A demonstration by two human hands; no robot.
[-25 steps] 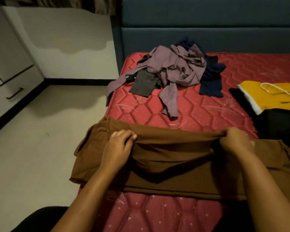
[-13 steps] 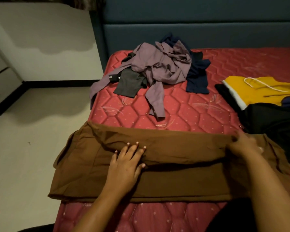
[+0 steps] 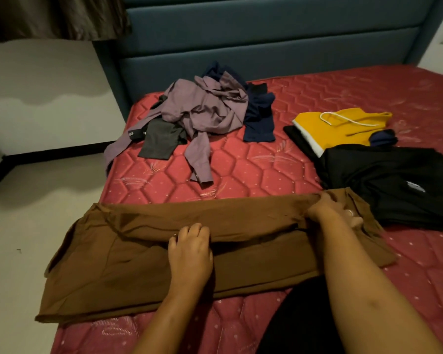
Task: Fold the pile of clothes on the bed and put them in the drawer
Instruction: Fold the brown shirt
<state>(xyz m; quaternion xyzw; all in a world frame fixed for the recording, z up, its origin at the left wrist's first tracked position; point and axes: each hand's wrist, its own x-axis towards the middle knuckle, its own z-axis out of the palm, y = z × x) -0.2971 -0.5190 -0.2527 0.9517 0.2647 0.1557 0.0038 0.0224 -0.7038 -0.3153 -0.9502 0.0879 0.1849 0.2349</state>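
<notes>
A brown garment lies stretched across the near part of the red mattress, folded lengthwise, its left end hanging past the bed's edge. My left hand sits at the middle of the folded edge with fingers curled onto the cloth. My right hand grips the fold at its right end. Farther back lies the unfolded pile: a mauve shirt, a grey piece and a navy piece.
To the right, a folded yellow garment with a white cord lies beside a black garment that touches the brown one's right end. A blue headboard closes the far side. Pale floor runs along the left.
My left hand went from pinching the fold, to lying flat on the cloth, to curling its fingers at the folded edge. My right hand stays at the right end.
</notes>
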